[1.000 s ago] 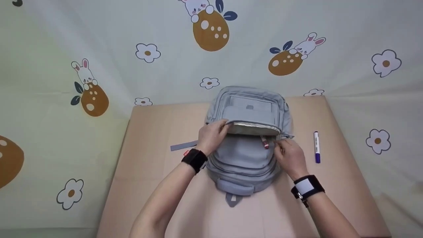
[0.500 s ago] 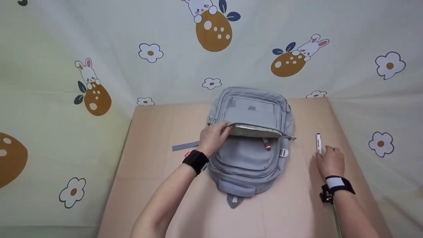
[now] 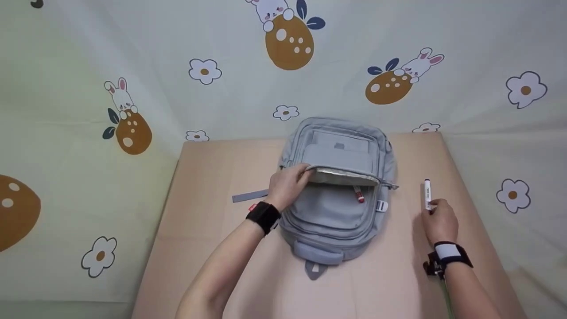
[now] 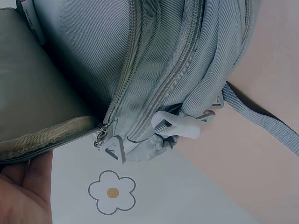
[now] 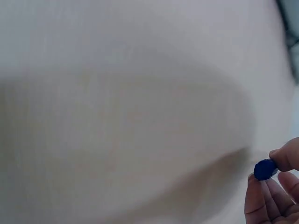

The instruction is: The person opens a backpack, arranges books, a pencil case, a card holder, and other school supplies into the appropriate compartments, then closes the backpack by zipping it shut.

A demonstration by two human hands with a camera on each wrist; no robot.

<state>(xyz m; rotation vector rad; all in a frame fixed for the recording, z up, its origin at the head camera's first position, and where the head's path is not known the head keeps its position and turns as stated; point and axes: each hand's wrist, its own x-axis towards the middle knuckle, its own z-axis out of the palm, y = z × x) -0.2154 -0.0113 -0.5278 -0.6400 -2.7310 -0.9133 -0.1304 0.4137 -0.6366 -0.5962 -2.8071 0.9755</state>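
A grey backpack (image 3: 330, 208) lies on the table with its front pocket unzipped. My left hand (image 3: 287, 188) pinches the left part of the pocket's flap edge (image 4: 49, 147) and holds it up. Inside the opening lies a marker with a red cap (image 3: 359, 196), its other end hidden under the flap. To the right of the bag, my right hand (image 3: 440, 221) pinches a white marker (image 3: 427, 193) by its capped end, with the far end pointing away from me. In the right wrist view the blue cap (image 5: 265, 170) shows between thumb and fingers.
The table (image 3: 203, 248) is covered in tan sheeting. A grey strap (image 3: 249, 195) sticks out left of the bag, and a white buckle (image 3: 382, 206) sits on its right side. Behind the table hangs a patterned cloth (image 3: 230, 97).
My right hand has left the right edge of the pocket, moved right to the white marker and taken hold of its capped end. My left hand keeps holding the flap.
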